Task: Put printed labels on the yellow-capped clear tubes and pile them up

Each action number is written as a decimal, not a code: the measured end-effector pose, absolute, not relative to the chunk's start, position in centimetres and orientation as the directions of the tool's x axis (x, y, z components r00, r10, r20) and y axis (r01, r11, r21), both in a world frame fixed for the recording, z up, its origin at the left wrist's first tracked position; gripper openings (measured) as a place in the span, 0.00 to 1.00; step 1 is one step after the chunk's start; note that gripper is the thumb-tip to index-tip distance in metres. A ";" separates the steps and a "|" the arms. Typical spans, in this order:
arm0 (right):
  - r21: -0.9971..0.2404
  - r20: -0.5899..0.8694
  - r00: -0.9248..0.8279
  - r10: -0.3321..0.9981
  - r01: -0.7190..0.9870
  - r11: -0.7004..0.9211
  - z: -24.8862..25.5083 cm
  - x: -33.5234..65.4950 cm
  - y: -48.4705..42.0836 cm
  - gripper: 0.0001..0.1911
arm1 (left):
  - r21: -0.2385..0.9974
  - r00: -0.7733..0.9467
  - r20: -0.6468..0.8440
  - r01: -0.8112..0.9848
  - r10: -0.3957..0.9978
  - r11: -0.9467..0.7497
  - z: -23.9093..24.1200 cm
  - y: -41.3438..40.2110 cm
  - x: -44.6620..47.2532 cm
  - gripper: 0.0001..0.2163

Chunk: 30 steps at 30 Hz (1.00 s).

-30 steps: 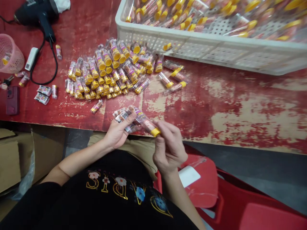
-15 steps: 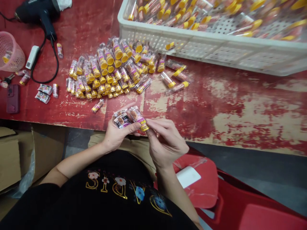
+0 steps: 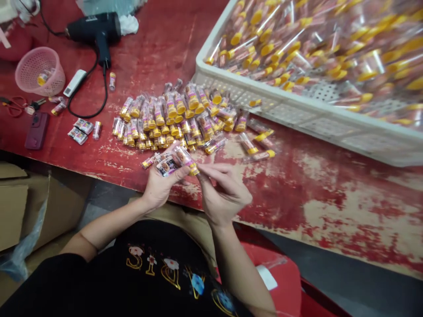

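Note:
My left hand (image 3: 161, 181) is closed round a small stack of flat printed labels (image 3: 167, 166) and a clear tube with a yellow end (image 3: 185, 159). The tube lies over the labels, tilted, its yellow end toward my right hand. Thumb and fingers of my right hand (image 3: 223, 189) are pinched at that yellow end; whether they grip the tube itself is hard to make out. Just beyond my hands lies a heap of similar yellow-ended tubes (image 3: 172, 116). A single tube (image 3: 149, 161) rests on the table, partly behind my left hand.
A white perforated crate (image 3: 291, 108) full of tubes stands at the back right. Loose tubes (image 3: 247, 143) lie before it. At left are a heat gun (image 3: 99, 33) with its cord, a pink basket (image 3: 26, 72), a phone (image 3: 37, 130), scissors (image 3: 15, 107) and label stacks (image 3: 81, 130).
The view has turned, so the table's things sit further right and mostly lower. My hands keep nearly the same hold, with the tube tipped slightly differently.

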State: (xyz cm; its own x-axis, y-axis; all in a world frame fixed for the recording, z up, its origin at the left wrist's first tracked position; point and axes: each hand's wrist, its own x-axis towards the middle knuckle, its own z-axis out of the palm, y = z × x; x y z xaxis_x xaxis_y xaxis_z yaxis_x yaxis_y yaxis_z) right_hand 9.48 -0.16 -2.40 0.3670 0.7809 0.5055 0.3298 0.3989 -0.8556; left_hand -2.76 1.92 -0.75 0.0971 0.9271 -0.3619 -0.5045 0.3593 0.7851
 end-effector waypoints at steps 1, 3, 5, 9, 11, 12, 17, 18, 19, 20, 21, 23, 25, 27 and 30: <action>-0.842 0.529 0.351 0.772 0.329 0.427 -2.3 9.1 1.4 0.14 | 0.774 0.069 -0.356 -0.537 0.932 0.335 -0.5 2.6 -3.1 0.31; -0.789 0.601 0.307 0.738 0.374 0.487 -2.1 8.0 5.1 0.10 | 0.742 0.016 -0.368 -0.597 0.930 0.304 0.0 3.7 -3.8 0.28; -0.715 0.659 0.221 0.719 0.481 0.508 -1.8 6.4 8.9 0.07 | 0.704 -0.017 -0.409 -0.642 0.912 0.304 0.2 4.5 -4.7 0.23; -0.587 0.643 0.015 0.766 0.652 0.480 -1.2 4.7 12.5 0.10 | 0.653 -0.041 -0.479 -0.684 0.877 0.325 -0.4 4.3 -6.7 0.14; -0.558 0.624 -0.026 0.781 0.685 0.469 -1.3 6.3 11.5 0.13 | 0.664 -0.051 -0.481 -0.674 0.875 0.325 -1.0 3.9 -7.4 0.11; -0.553 0.611 -0.015 0.792 0.708 0.439 -1.6 7.9 10.4 0.16 | 0.670 -0.054 -0.486 -0.664 0.872 0.332 -1.3 3.8 -7.5 0.10; -0.479 0.376 0.170 0.911 0.877 0.034 -6.2 21.0 4.4 0.14 | 0.636 0.039 -0.562 -0.619 0.826 0.462 -2.0 3.0 -5.8 0.10; -0.455 0.323 0.198 0.925 0.890 -0.032 -7.5 23.3 3.7 0.11 | 0.617 0.078 -0.576 -0.611 0.813 0.496 -2.0 2.9 -5.1 0.11; -0.445 0.288 0.225 0.931 0.892 -0.078 -8.6 25.2 3.3 0.08 | 0.597 0.115 -0.589 -0.605 0.800 0.527 -2.0 2.7 -4.4 0.10; -0.469 0.262 0.247 0.933 0.877 -0.100 -9.5 26.4 2.8 0.04 | 0.577 0.148 -0.600 -0.600 0.786 0.554 -1.9 2.6 -3.7 0.10; -0.518 0.246 0.263 0.933 0.849 -0.103 -10.0 26.8 2.4 0.01 | 0.559 0.170 -0.611 -0.599 0.773 0.574 -1.9 2.5 -3.0 0.10; -0.645 0.222 0.272 0.936 0.761 -0.068 -9.9 25.5 1.0 0.05 | 0.539 0.163 -0.629 -0.613 0.760 0.578 -2.0 2.3 -1.7 0.10; -0.794 0.168 0.250 0.954 0.608 -0.019 -8.4 22.1 -0.7 0.10 | 0.539 0.110 -0.638 -0.643 0.762 0.543 -2.1 2.1 -0.4 0.12; -0.931 0.086 0.214 0.973 0.366 0.002 -6.6 17.8 -2.1 0.16 | 0.564 0.055 -0.623 -0.659 0.780 0.497 -2.3 1.8 0.7 0.13; -0.986 0.062 0.297 0.953 0.168 0.012 -4.9 13.1 -2.6 0.13 | 0.633 0.011 -0.569 -0.633 0.823 0.446 -2.4 1.2 1.8 0.15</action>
State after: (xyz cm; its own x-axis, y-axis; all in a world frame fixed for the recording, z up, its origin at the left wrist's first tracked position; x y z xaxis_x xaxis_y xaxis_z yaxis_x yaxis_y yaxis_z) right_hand 13.12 -2.58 -4.92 0.2965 0.9530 0.0617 0.1681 0.0115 -0.9857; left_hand 1.79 1.18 -2.40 0.0114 0.8226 -0.5686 -0.6326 0.4463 0.6330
